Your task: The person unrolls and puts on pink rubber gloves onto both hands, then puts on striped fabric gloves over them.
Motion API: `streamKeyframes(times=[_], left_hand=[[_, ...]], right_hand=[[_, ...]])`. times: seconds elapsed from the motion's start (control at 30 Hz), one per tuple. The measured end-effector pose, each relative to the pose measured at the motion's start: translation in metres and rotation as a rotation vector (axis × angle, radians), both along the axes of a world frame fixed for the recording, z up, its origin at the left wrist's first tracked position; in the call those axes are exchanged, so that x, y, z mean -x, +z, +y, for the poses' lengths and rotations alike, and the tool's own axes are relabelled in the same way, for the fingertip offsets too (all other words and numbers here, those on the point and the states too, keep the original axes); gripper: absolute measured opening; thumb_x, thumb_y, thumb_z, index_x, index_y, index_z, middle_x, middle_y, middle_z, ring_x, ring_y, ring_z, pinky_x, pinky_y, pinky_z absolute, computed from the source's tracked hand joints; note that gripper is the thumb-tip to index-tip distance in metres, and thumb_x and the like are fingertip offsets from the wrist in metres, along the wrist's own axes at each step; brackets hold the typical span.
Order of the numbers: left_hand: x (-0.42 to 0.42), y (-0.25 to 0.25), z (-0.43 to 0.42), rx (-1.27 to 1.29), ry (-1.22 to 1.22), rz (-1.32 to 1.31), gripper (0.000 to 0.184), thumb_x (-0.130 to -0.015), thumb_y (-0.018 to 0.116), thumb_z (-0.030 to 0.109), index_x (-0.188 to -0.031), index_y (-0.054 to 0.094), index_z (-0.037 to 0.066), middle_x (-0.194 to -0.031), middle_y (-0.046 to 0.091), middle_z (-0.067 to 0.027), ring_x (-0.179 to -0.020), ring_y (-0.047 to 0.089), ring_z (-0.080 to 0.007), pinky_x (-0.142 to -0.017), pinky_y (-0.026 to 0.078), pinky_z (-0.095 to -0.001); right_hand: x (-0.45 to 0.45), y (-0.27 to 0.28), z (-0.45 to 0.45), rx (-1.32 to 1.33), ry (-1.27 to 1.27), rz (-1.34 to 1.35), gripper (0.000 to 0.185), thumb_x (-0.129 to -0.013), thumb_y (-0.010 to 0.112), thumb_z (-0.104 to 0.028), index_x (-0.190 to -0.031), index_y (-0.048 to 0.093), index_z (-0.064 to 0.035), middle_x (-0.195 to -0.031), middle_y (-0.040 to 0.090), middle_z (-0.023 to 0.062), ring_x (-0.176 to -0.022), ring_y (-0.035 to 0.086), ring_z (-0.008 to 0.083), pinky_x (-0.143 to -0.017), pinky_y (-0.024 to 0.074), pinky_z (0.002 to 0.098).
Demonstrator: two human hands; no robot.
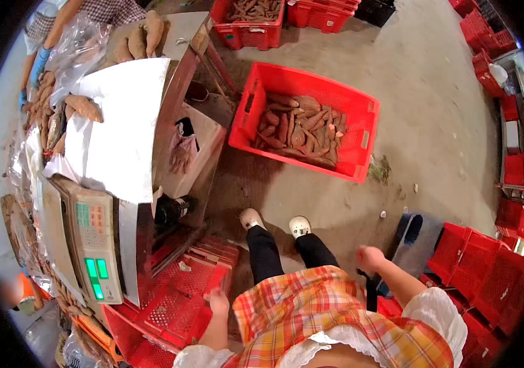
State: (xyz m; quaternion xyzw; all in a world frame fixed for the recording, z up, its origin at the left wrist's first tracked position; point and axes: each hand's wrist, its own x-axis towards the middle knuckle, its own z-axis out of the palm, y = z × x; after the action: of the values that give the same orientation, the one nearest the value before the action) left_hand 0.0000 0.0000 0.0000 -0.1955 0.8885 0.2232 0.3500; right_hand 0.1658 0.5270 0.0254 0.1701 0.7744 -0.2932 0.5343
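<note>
My left hand [218,302] hangs beside my checked apron, above the stacked red crates [179,294] at lower left. Its fingers look loosely curled, with nothing visible in them. On the other side, my right hand [369,259] is closed like a fist, held out from my hip near a dark strap [371,293]; no object shows in it. Ahead of my feet a red crate [366,126] stands on the floor, partly filled with reddish sweet potatoes [302,132]. To the left is a scale [93,245] with lit green displays.
White paper [118,122] covers part of the worktable, with sweet potatoes [84,108] and clear plastic bags [81,49] around it. A person's blue-gloved hand [24,98] is at the far side. More red crates [470,257] stand at right. Another crate of sweet potatoes [246,35] stands ahead.
</note>
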Motion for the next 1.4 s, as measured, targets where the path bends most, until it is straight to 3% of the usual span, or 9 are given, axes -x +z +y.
streamKeyframes(times=[0.1,0.17,0.4,0.57,0.77,0.9,1.13,1.23,1.4], left_hand=[[0.092,-0.006,0.067,0.068,-0.398,0.249,0.04,-0.08,0.059,0.02,-0.112,0.047,0.0,-0.103,0.054,-0.0207,-0.103,0.047,-0.0397,-0.091,0.036,-0.0463],[0.175,-0.049,0.094,0.143,-0.427,0.35,0.052,-0.079,0.061,0.023,-0.122,0.042,0.0,-0.121,0.047,-0.023,-0.114,0.042,-0.0401,-0.097,0.033,-0.0466],[0.41,-0.135,0.172,0.276,-0.358,0.489,0.075,-0.079,0.066,0.031,-0.136,0.025,0.005,-0.143,0.024,-0.0144,-0.132,0.02,-0.0331,-0.106,0.024,-0.0464],[0.484,-0.175,0.187,0.32,-0.412,0.809,0.079,-0.074,0.07,0.029,-0.137,0.025,0.012,-0.134,0.037,-0.0162,-0.125,0.032,-0.0338,-0.101,0.025,-0.0474],[0.518,-0.181,0.152,0.448,-0.57,0.587,0.052,-0.072,0.067,0.024,-0.121,0.05,0.016,-0.105,0.061,-0.0133,-0.105,0.05,-0.0319,-0.094,0.031,-0.0449],[0.498,-0.173,0.125,-0.005,-0.153,0.669,0.042,-0.075,0.064,0.014,-0.115,0.054,0.009,-0.105,0.06,-0.0138,-0.098,0.054,-0.0289,-0.089,0.038,-0.0386],[0.35,-0.007,0.181,-0.869,0.387,0.48,0.037,-0.085,0.055,0.006,-0.12,0.047,-0.004,-0.114,0.056,-0.0112,-0.1,0.055,-0.0202,-0.088,0.041,-0.0294],[0.3,0.099,0.209,-1.205,0.664,0.146,0.035,-0.084,0.052,0.002,-0.118,0.049,-0.003,-0.111,0.058,-0.0092,-0.101,0.055,-0.0187,-0.09,0.042,-0.0313],[0.237,0.239,0.205,-1.557,0.558,-0.084,0.035,-0.082,0.049,0.0,-0.117,0.05,-0.002,-0.112,0.058,-0.0102,-0.101,0.057,-0.0202,-0.09,0.043,-0.0331]], right_hand=[[0.033,-0.034,0.01,-0.188,-0.391,0.301,0.024,-0.072,0.066,-0.018,-0.091,0.058,-0.0057,-0.088,0.064,0.0151,-0.085,0.063,0.0238,-0.074,0.0488,0.0391],[0.071,-0.036,0.011,-0.227,-0.835,0.323,0.023,-0.073,0.066,-0.017,-0.09,0.058,-0.0043,-0.083,0.064,0.0123,-0.08,0.063,0.0229,-0.071,0.0489,0.0336],[-0.021,-0.17,-0.017,-0.225,-1.08,0.19,0.025,-0.076,0.066,-0.014,-0.095,0.059,-0.0002,-0.084,0.064,0.0109,-0.073,0.061,0.0195,-0.064,0.0487,0.0326],[-0.076,-0.228,-0.047,-0.247,-1.359,0.129,0.02,-0.077,0.062,-0.009,-0.093,0.058,0.0018,-0.073,0.061,0.0099,-0.055,0.056,0.0141,-0.046,0.0413,0.0267],[-0.028,-0.226,-0.064,-0.187,-1.483,-0.008,0.025,-0.08,0.058,-0.007,-0.102,0.055,0.005,-0.077,0.061,0.0107,-0.06,0.057,0.0143,-0.048,0.0421,0.0255],[0.01,-0.232,-0.062,-0.089,-1.458,0.152,0.028,-0.078,0.06,-0.009,-0.104,0.058,0.0036,-0.079,0.063,0.0107,-0.064,0.058,0.0151,-0.054,0.0457,0.0263],[0.259,-0.057,-0.071,0.112,-0.902,0.764,0.022,-0.083,0.059,-0.014,-0.101,0.061,-0.0011,-0.096,0.064,0.0106,-0.087,0.06,0.015,-0.078,0.0462,0.0268],[0.342,0.072,-0.085,0.275,-0.8,0.85,0.023,-0.087,0.058,-0.015,-0.107,0.06,-0.0038,-0.094,0.064,0.0075,-0.086,0.058,0.0118,-0.078,0.0455,0.0248],[0.386,0.247,-0.108,0.553,-0.533,0.966,0.028,-0.084,0.06,-0.014,-0.109,0.058,-0.0019,-0.085,0.062,0.0034,-0.071,0.053,0.0071,-0.065,0.0444,0.0229]])
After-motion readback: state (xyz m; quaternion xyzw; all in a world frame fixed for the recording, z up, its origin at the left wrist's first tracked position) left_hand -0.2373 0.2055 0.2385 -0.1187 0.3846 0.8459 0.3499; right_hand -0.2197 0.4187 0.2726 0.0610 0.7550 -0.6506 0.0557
